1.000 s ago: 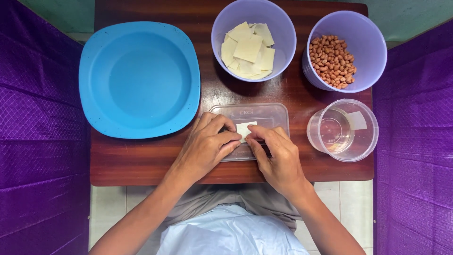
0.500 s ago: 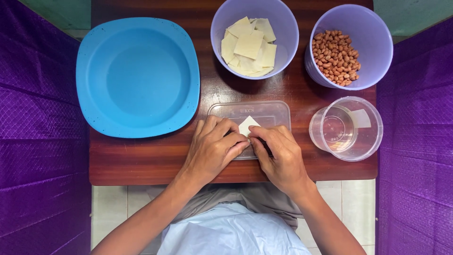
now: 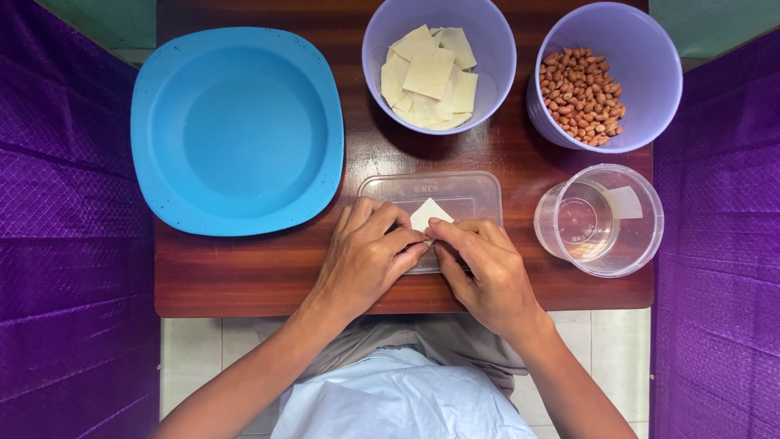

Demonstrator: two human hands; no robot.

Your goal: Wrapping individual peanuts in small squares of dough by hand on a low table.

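Left hand: the left hand (image 3: 367, 258) rests on the near middle of the desk (image 3: 244, 272), over the left part of a clear lid (image 3: 467, 193). Its fingers (image 3: 398, 244) are curled inward, with the thumb and fingertips pinched on the left edge of a pastry square (image 3: 428, 215).
Right hand: the right hand (image 3: 481, 267) lies just right of the left hand, and the fingertips of the two meet. Its grip is closed on the right edge of the same pastry square.
Pastry square: small, pale cream, thin. One pointed corner sticks up toward the far side above the fingertips; the rest is hidden under both hands. It sits over the clear lid.
Clear lid: a flat, see-through, rectangular plastic piece lying on the desk, near of the two purple bowls. Its near part is covered by the hands.
Blue plate: a large, rounded-square blue plate (image 3: 187, 89) at the far left of the desk, just left of the clear lid.
Bowl of squares: a purple bowl (image 3: 378, 32) at the far middle holds a loose stack of pale pastry squares (image 3: 429, 75).
Bowl of peanuts: a second purple bowl (image 3: 650, 73) at the far right holds brown peanuts (image 3: 582, 96).
Clear cup: a see-through round cup (image 3: 642, 236) stands right of the lid, near of the peanut bowl. What it holds cannot be told.
Surroundings: purple cloth (image 3: 65, 244) hangs on both sides of the desk.
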